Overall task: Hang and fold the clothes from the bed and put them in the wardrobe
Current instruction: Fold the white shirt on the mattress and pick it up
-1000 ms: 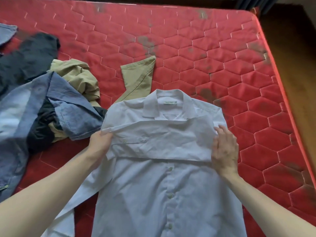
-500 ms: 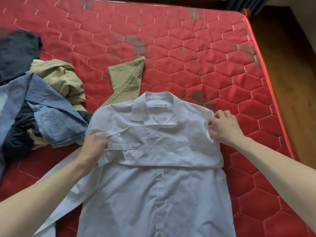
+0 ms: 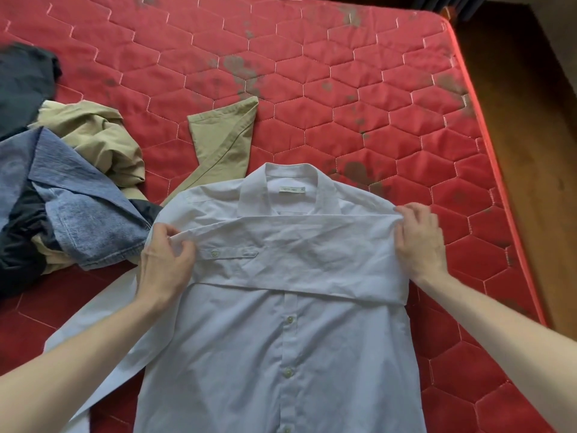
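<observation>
A white button-up shirt (image 3: 274, 345) lies face up on the red quilted mattress (image 3: 343, 89), collar at the far end. One sleeve is folded across the chest, its cuff pointing left. My left hand (image 3: 164, 264) pinches the cuff end of that sleeve at the shirt's left side. My right hand (image 3: 420, 242) grips the fold at the right shoulder. The other sleeve trails out to the lower left under my left arm.
A heap of clothes lies at the left: a blue denim garment (image 3: 78, 223), a khaki garment (image 3: 100, 135) and dark fabric (image 3: 22, 79). A khaki trouser leg (image 3: 221, 142) reaches under the shirt's collar. The mattress's right edge (image 3: 496, 189) borders a wooden floor (image 3: 540, 120).
My right hand moved up from the sleeve's lower right to the shoulder fold. My left hand now pinches the cuff. The folded sleeve lies a little higher and flatter.
</observation>
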Action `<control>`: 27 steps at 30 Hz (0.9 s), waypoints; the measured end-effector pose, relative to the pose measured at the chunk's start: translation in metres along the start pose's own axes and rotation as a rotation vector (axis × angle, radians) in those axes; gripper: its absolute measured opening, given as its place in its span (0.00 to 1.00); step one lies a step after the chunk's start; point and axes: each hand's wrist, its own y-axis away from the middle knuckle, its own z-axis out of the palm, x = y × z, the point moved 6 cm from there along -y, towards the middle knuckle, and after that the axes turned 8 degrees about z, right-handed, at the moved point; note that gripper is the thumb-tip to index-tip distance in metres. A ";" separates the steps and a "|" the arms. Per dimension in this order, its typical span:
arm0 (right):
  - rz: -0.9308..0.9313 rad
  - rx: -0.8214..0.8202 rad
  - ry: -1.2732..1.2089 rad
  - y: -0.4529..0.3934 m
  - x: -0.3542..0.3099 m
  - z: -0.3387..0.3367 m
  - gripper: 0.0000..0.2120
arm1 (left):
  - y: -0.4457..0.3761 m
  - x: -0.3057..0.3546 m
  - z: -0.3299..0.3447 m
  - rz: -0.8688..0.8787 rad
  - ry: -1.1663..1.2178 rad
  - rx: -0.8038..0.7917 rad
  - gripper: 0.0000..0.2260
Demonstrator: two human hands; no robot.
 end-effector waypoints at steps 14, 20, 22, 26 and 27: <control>-0.153 -0.424 0.282 0.053 -0.028 0.061 0.37 | 0.025 -0.052 -0.035 0.002 -0.024 0.041 0.07; -0.578 -0.241 0.087 0.096 -0.154 0.061 0.28 | 0.043 -0.113 -0.062 -0.028 -0.362 0.062 0.16; -0.717 -0.273 0.079 0.119 -0.205 0.071 0.27 | 0.047 -0.141 -0.065 -0.101 -0.405 -0.113 0.15; -0.776 -0.411 0.115 0.158 -0.276 0.099 0.29 | 0.059 -0.172 -0.081 0.030 -0.484 -0.286 0.06; -0.732 -0.451 0.120 0.163 -0.286 0.105 0.31 | 0.060 -0.177 -0.086 0.068 -0.522 -0.301 0.06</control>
